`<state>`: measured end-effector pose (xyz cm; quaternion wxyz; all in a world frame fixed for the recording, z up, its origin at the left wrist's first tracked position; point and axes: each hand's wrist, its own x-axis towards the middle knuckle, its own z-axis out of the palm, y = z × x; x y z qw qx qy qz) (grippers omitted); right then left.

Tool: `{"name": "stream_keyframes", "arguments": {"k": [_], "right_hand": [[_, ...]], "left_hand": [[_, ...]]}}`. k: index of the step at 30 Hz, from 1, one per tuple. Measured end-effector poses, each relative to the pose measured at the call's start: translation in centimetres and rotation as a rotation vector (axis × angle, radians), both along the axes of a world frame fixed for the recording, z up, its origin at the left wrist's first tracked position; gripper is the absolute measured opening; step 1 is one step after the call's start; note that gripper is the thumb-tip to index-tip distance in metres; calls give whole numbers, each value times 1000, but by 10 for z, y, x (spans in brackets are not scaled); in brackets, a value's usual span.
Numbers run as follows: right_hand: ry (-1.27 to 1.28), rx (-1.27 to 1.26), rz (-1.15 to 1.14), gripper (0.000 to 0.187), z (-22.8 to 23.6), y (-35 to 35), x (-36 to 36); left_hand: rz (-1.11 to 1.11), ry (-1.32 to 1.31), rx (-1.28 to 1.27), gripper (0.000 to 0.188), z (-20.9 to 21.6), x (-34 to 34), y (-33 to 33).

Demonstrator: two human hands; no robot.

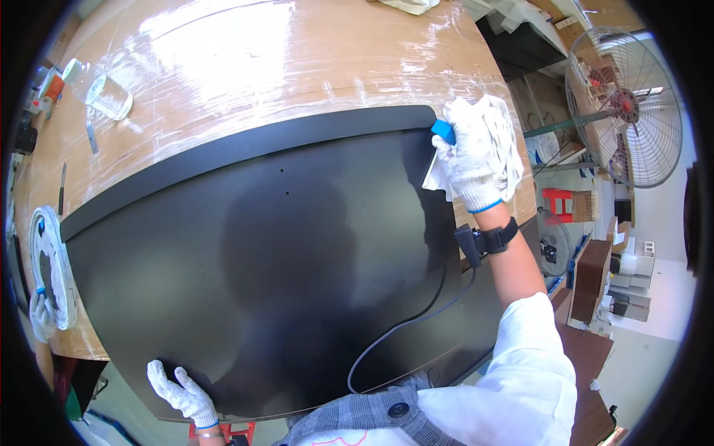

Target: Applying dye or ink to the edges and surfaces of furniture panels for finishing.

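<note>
A large dark board (290,297) with a raised strip (260,141) along its far edge lies in front of me. Two small holes show near that strip. My right hand (468,152), in a white knit glove, is closed at the board's far right corner. A crumpled white cloth (502,141) is bunched in and around it, and a small blue block (443,132) sticks out by its fingers. My left hand (184,394), also gloved, rests at the near left edge of the board with its fingers apart and nothing in it.
A table (357,44) covered in clear film lies beyond the board. On its left stand a clear bottle (111,97) and a round white tray (56,267), with another person's gloved hand (41,318) beside it. At right are a fan (625,108) and stacked brown panels (591,282).
</note>
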<state>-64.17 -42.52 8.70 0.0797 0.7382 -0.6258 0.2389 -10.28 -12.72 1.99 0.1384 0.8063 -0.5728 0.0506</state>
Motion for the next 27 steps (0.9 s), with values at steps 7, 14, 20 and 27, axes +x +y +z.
{"name": "stream_keyframes", "arguments": {"k": [7, 14, 20, 27], "right_hand": [[138, -15, -70, 33, 2, -1, 1], [55, -123, 131, 43, -38, -4, 35], [3, -77, 253, 47, -33, -7, 127], [26, -60, 459, 46, -21, -14, 219]], "left_hand": [[13, 13, 6, 40, 2, -2, 0], [6, 33, -21, 39, 7, -7, -3], [-6, 43, -21, 41, 10, -11, -6], [7, 76, -26, 43, 6, -10, -3]]}}
